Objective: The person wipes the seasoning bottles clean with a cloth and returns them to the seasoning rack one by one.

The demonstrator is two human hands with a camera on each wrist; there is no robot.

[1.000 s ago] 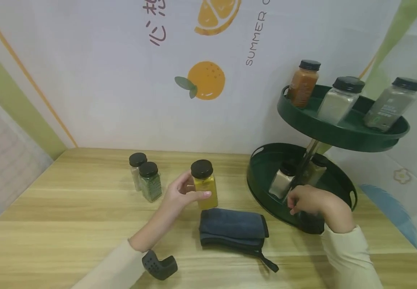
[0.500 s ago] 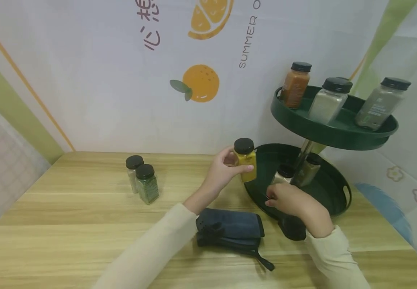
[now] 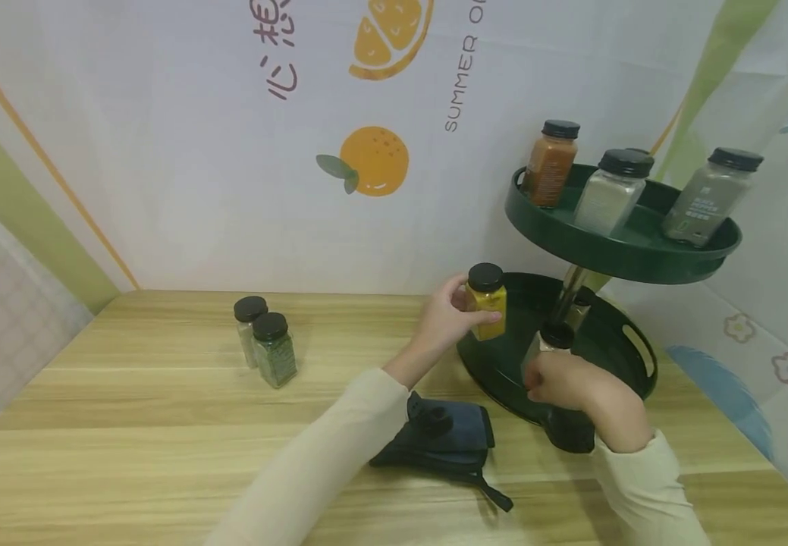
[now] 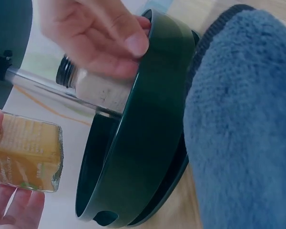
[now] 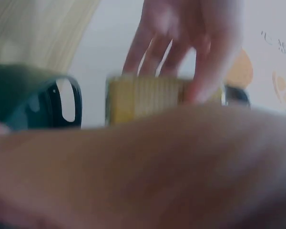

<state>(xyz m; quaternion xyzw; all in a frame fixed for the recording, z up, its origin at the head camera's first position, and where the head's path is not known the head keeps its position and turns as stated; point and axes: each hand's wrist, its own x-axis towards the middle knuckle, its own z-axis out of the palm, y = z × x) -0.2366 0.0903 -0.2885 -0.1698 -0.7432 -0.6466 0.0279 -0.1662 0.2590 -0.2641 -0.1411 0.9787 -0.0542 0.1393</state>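
Note:
My left hand grips a spice jar of yellow powder with a black lid, held upright by the left edge of the lower tray. In the right wrist view, fingers of that hand lie along the jar. My right hand has curled fingers at the front rim of the dark green two-tier rack's lower tray. In the left wrist view, its fingertips meet the tray rim, close to a pale jar. Its underside is hidden in the head view.
The upper tray bears several spice jars, including an orange one. Two jars stand on the left, a green one in front. A folded blue cloth lies under my left forearm. A printed curtain hangs behind the table.
My left hand has carried the yellow jar right and up to the lower tray. My right hand shifted left, then back right, as the lower tray turned and its jars changed position.

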